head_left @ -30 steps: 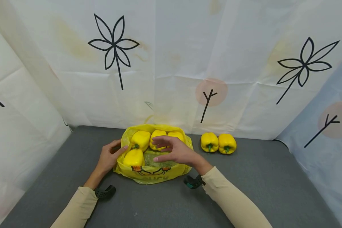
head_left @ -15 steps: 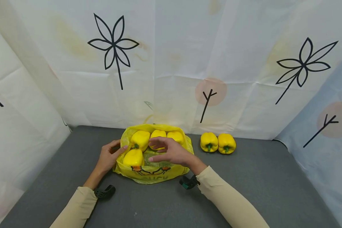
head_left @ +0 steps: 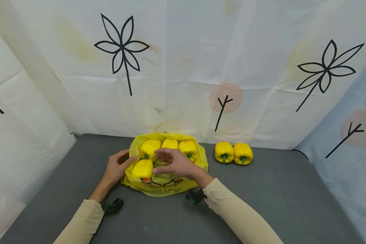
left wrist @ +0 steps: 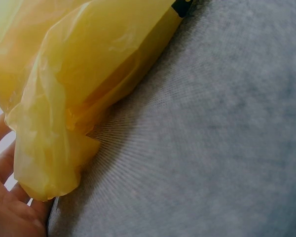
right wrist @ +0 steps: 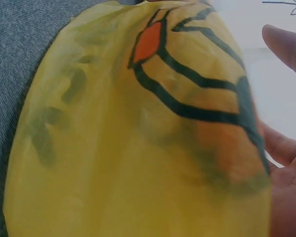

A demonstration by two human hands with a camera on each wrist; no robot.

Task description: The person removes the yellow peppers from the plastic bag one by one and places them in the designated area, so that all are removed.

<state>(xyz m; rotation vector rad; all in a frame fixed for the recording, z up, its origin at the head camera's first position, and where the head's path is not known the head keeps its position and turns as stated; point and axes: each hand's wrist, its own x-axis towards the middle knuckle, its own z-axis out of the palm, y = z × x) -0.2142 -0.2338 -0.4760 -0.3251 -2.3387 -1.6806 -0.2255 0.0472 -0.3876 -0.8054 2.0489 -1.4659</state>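
Observation:
A yellow plastic bag (head_left: 163,190) with a dark printed drawing lies with its mouth spread wide. Inside sit yellow bell peppers: front left (head_left: 142,168), back left (head_left: 149,149), back middle (head_left: 170,143) and back right (head_left: 188,149). My left hand (head_left: 116,167) holds the bag's left rim, thumb over the edge. In the left wrist view, fingers of that hand (left wrist: 10,207) lie beside the crumpled bag (left wrist: 84,69). My right hand (head_left: 180,164) hovers over the opening, fingers apart, nothing held. In the right wrist view, the bag's wall (right wrist: 89,163) partly hides this hand (right wrist: 291,187).
Two more yellow bell peppers, one (head_left: 224,152) beside the other (head_left: 243,154), stand right of the bag on the dark grey table (head_left: 262,193). A pale curtain (head_left: 186,67) with leaf drawings hangs behind and along both sides.
My right hand has moved left across the bag's opening, nearer the front left pepper, uncovering the back right one. The left hand and the peppers stay where they were.

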